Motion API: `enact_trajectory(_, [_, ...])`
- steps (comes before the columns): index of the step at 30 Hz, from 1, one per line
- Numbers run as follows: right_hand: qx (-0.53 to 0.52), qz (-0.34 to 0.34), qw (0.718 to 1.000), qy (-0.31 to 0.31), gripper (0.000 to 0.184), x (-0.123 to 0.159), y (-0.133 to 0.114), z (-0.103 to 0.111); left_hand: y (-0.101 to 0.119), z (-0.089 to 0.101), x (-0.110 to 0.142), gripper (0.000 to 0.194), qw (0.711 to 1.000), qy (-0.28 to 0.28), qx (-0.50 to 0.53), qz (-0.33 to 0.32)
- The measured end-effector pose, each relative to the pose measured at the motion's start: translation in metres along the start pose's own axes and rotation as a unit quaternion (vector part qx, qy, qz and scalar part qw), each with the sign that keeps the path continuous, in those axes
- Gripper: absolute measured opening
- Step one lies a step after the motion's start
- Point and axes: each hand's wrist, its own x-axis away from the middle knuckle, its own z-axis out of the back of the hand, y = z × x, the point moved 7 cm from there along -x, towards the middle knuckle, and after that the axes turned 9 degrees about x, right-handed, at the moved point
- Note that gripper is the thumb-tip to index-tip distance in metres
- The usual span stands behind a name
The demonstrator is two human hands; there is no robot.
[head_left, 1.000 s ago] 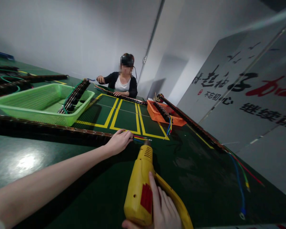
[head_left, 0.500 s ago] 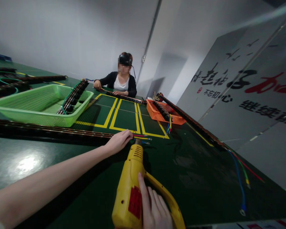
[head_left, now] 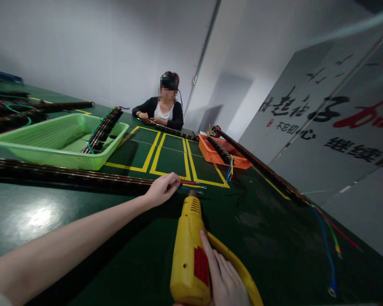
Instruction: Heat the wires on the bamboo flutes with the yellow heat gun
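My right hand (head_left: 226, 276) is wrapped round the handle of a yellow heat gun (head_left: 188, 242). The gun's metal nozzle (head_left: 192, 193) points away from me, close to the lugs of the coloured wires. My left hand (head_left: 163, 187) is closed on the wires (head_left: 191, 182), red, yellow and blue with metal lugs at their ends, where they leave a long dark busbar (head_left: 70, 178). That bar lies across the table to the left. The fingertips hide where the wires join it.
A green basket (head_left: 51, 159) and an orange basket (head_left: 207, 148) each hold a dark bar. Another long bar (head_left: 268, 170) with loose wires lies at right. Across the green table, a co-worker (head_left: 164, 110) handles a bar. More bars (head_left: 35, 111) lie at far left.
The heat gun's nozzle has shifted right and slightly down, from the yellow wire to near the blue wire's lug. My left hand keeps its hold. The co-worker's hands have come closer together.
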Motion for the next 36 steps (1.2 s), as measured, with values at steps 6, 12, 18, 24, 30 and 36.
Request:
enact_trajectory(6, [0.002,-0.034,0.999,-0.006,0.13,-0.003,0.017,0.005,-0.002,0.005,0.001,0.019,1.0,0.026,-0.002,0.017])
enact_trajectory(12, [0.017,-0.067,0.998,-0.015,0.124,-0.007,0.019,0.011,0.008,-0.005,0.0,0.016,0.995,-0.045,-0.086,-0.023])
enact_trajectory(18, [0.045,-0.058,0.997,0.01,0.123,-0.004,0.014,0.01,0.011,-0.013,0.002,0.019,0.981,-0.1,-0.159,-0.044])
enact_trajectory(24, [0.061,-0.053,0.997,0.005,0.127,0.0,0.001,0.004,0.013,-0.014,0.001,0.017,0.979,-0.107,-0.166,-0.049])
enact_trajectory(30, [0.059,-0.017,0.998,0.03,0.13,0.003,-0.021,0.002,0.011,-0.019,0.003,0.026,0.971,-0.124,-0.199,-0.051])
enact_trajectory(36, [0.084,0.016,0.996,0.03,0.121,0.006,-0.036,-0.002,0.01,-0.021,0.004,0.038,0.967,-0.146,-0.202,-0.044])
